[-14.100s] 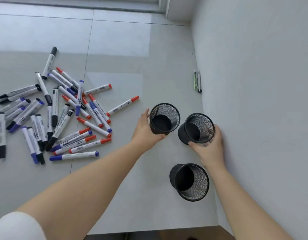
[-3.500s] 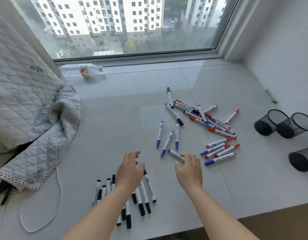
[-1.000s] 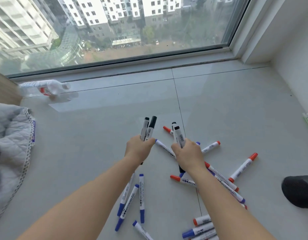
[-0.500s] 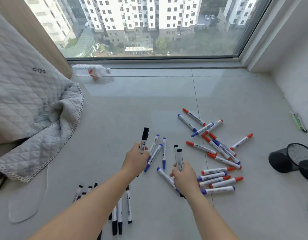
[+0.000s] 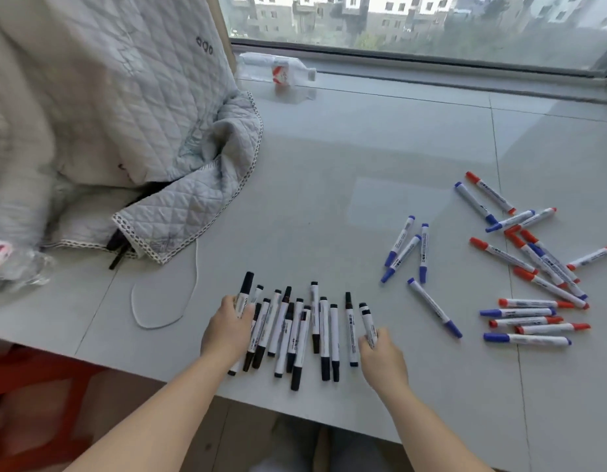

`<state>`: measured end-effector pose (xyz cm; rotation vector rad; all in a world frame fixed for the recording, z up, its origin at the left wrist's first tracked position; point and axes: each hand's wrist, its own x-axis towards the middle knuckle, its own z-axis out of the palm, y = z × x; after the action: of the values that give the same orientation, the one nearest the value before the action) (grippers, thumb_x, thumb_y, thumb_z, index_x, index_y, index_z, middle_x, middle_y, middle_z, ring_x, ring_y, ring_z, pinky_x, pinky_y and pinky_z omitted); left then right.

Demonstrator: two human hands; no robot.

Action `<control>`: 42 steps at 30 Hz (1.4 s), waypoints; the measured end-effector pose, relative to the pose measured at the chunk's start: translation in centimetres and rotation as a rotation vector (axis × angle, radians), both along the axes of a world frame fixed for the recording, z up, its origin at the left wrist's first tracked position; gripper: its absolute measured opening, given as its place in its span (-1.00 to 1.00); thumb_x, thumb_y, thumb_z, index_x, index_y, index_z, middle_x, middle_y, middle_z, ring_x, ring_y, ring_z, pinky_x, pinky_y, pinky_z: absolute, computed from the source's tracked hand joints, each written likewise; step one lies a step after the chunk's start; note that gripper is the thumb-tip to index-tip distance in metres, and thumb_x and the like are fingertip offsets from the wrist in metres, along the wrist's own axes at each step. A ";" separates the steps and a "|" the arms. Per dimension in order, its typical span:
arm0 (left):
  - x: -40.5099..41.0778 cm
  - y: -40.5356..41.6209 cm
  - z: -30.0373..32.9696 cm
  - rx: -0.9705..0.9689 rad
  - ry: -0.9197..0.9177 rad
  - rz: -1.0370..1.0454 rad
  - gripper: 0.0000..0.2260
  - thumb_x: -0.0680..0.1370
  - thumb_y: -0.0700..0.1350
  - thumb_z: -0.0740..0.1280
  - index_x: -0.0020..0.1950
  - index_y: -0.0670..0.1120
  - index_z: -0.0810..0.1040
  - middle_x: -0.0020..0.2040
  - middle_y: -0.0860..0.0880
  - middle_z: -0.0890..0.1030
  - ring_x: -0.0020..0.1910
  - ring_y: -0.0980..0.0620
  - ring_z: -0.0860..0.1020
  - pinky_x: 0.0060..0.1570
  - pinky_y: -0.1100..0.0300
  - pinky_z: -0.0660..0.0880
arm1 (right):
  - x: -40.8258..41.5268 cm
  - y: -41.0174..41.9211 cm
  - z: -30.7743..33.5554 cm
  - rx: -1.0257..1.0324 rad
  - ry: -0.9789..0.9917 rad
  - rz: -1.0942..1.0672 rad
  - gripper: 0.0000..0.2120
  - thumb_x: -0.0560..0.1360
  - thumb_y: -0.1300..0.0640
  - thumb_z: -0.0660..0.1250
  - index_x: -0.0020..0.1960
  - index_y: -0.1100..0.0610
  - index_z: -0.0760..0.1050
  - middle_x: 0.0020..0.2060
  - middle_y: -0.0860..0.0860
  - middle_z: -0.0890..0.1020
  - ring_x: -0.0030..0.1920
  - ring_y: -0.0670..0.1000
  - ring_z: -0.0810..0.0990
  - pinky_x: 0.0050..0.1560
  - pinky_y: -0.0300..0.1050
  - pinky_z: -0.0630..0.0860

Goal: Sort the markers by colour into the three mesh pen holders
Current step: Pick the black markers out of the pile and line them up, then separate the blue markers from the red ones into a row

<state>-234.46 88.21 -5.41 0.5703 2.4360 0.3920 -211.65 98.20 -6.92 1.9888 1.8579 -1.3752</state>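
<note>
Several black-capped markers lie in a row near the front edge of the grey sill. My left hand is at the row's left end, closed around a black marker that points away from me. My right hand is at the row's right end, gripping two black markers. A small group of blue markers lies further right. A mixed pile of red and blue markers is spread at the right. The mesh pen holders are out of view.
A quilted grey cover drapes over the sill's left side, with a white cord looping beside it. A clear plastic bottle lies by the window frame. The sill's front edge runs just behind my wrists.
Both hands have come down from mid-sill to the row of black markers by the front edge, each still gripping black markers. The view has swung left, and the holders have left the frame.
</note>
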 end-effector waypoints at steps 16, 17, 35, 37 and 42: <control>-2.3 -3.2 -5.1 0.063 0.057 -0.076 -0.51 0.57 -0.01 0.22 0.46 -0.08 0.19 0.22 -0.13 0.30 0.17 -0.10 0.38 0.03 0.15 0.36 | -3.3 -1.1 -3.7 0.255 -0.224 -0.035 -0.53 0.53 0.05 0.15 0.41 0.13 0.20 0.21 0.16 0.34 0.18 0.17 0.37 0.06 0.04 0.40; -2.1 -3.0 -5.2 0.066 0.078 -0.080 -0.53 0.57 -0.02 0.22 0.45 -0.08 0.20 0.21 -0.13 0.30 0.18 -0.10 0.36 0.04 0.16 0.34 | -3.6 -1.4 -3.8 0.264 -0.217 -0.047 -0.53 0.53 0.06 0.15 0.41 0.12 0.21 0.20 0.17 0.35 0.19 0.17 0.35 0.07 0.04 0.39; 0.6 -3.0 -5.4 -0.077 0.250 -0.173 -0.26 0.51 0.25 0.15 0.52 -0.14 -0.01 0.34 -0.11 0.21 0.24 -0.07 0.23 0.16 0.08 0.34 | -8.0 -6.4 -4.9 0.363 -0.222 0.054 -0.35 0.58 -0.08 0.01 0.49 0.16 -0.25 0.51 0.08 -0.20 0.51 0.03 -0.18 0.41 -0.19 -0.24; 0.4 -3.1 -5.4 -0.082 0.256 -0.183 -0.26 0.51 0.25 0.14 0.52 -0.14 -0.01 0.34 -0.11 0.20 0.24 -0.06 0.22 0.16 0.08 0.34 | -8.2 -6.5 -4.9 0.358 -0.217 0.046 -0.35 0.58 -0.08 0.01 0.49 0.16 -0.24 0.51 0.09 -0.19 0.51 0.03 -0.18 0.42 -0.18 -0.24; 0.0 -2.5 -4.5 -0.078 0.221 -0.130 -0.32 0.51 0.20 0.20 0.50 -0.11 0.07 0.34 -0.10 0.22 0.26 -0.09 0.23 0.18 0.04 0.33 | -7.6 -5.9 -4.0 0.320 -0.170 0.030 -0.36 0.56 -0.06 0.10 0.51 0.12 -0.10 0.52 0.07 -0.09 0.51 0.05 -0.08 0.46 -0.08 -0.07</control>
<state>-234.49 85.73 -9.86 0.7679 2.5920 0.1879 -219.26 92.25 -10.91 2.1269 2.1240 -0.9123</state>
